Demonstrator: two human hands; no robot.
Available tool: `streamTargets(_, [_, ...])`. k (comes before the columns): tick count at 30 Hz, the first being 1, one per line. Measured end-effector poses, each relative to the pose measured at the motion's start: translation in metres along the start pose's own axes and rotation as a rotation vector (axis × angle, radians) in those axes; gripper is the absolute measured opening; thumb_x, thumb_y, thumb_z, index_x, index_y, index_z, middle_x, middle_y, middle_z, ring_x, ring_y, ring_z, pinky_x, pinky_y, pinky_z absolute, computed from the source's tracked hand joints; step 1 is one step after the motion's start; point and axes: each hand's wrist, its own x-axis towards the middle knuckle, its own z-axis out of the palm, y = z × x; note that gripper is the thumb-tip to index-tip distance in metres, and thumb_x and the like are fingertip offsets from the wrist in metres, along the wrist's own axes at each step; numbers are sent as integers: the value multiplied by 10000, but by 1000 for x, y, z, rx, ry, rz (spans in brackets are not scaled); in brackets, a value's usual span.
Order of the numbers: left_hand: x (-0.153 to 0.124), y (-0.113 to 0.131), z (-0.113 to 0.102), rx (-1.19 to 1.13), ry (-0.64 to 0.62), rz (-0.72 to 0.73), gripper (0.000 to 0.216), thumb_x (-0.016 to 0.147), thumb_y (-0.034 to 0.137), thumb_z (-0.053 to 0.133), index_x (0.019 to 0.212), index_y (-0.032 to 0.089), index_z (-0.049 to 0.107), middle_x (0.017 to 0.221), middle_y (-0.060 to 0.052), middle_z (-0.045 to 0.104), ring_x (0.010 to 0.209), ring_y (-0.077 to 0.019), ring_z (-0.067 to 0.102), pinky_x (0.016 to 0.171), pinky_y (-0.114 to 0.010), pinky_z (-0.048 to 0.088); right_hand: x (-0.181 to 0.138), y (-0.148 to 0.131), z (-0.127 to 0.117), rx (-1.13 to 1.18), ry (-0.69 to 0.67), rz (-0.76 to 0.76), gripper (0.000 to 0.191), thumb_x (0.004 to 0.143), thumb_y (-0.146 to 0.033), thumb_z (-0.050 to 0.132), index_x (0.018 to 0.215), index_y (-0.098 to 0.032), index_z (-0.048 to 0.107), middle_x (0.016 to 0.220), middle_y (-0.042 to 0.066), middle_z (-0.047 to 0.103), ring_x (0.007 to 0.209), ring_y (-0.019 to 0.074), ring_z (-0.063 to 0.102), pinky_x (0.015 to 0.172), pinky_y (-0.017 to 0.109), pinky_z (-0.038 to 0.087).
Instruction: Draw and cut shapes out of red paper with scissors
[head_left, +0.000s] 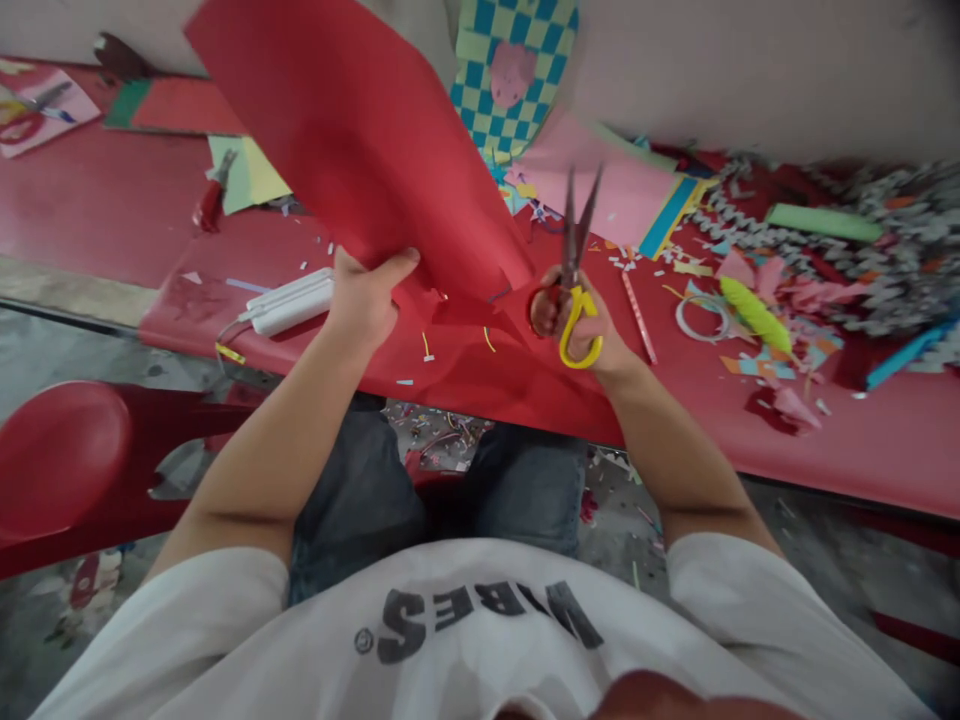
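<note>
A large sheet of red paper (360,130) is raised over the table, its near edge pinched in my left hand (367,295) with the thumb on top. My right hand (574,320) grips scissors (576,235) by their yellow and red handles. Their blades point away from me and stand slightly apart, just right of the paper's lower corner and not touching it. A white power strip (291,303) lies beside my left wrist. The fingers of my left hand beneath the paper are hidden.
Pliers (214,192) lie on the red table (97,200) at left. A checkered board (514,80) leans at the back. Grey curled strips (900,230), a tape roll (703,317) and paper scraps crowd the right. A red stool (64,460) stands at lower left.
</note>
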Motion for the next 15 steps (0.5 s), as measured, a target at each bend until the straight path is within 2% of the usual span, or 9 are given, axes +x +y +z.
streamTargets(2, [10,3,-8,-91,65,102,533,701,426,1023,1128,286,737,1132,5,847,1234,-318,759,1232,-602,603,-8,-3,3,-67,-142,39,896,588,-952,943,1208,-345,720,844,-9,537,647,159,461,573,347,441])
streamTargets(4, [20,5,-16,-161,183,188,586,635,452,1050,1095,292,723,1060,32,842,1174,-282,763,1192,-555,622,-14,-3,6,-121,-258,43,892,662,-944,916,1236,-288,728,854,-3,570,667,146,483,596,320,422])
streamTargets(6, [27,5,-22,-185,259,220,602,608,494,1052,1071,326,706,1061,60,836,1226,-262,755,1190,-493,611,-18,0,7,-167,-327,36,907,715,-942,888,1271,-244,725,885,9,602,697,139,512,612,297,418])
streamTargets(10, [20,6,-21,-139,168,149,564,648,569,1035,1073,380,716,1115,83,836,1433,-256,684,1235,-463,563,-19,10,5,-276,-319,-17,894,765,-934,858,1296,-232,700,886,11,611,690,144,525,601,288,423])
streamTargets(12, [9,8,-12,-137,141,119,553,642,577,1049,1044,366,733,1091,68,842,1382,-276,709,1204,-477,587,-17,12,3,-339,-300,-68,885,781,-952,825,1289,-239,693,867,5,604,664,147,522,589,294,429])
streamTargets(15, [-5,10,3,-210,156,109,541,571,474,1113,943,329,749,986,45,842,1148,-279,768,1112,-480,645,-13,9,1,-471,-287,-189,864,813,-969,778,1265,-237,705,828,-11,582,621,130,460,563,288,395])
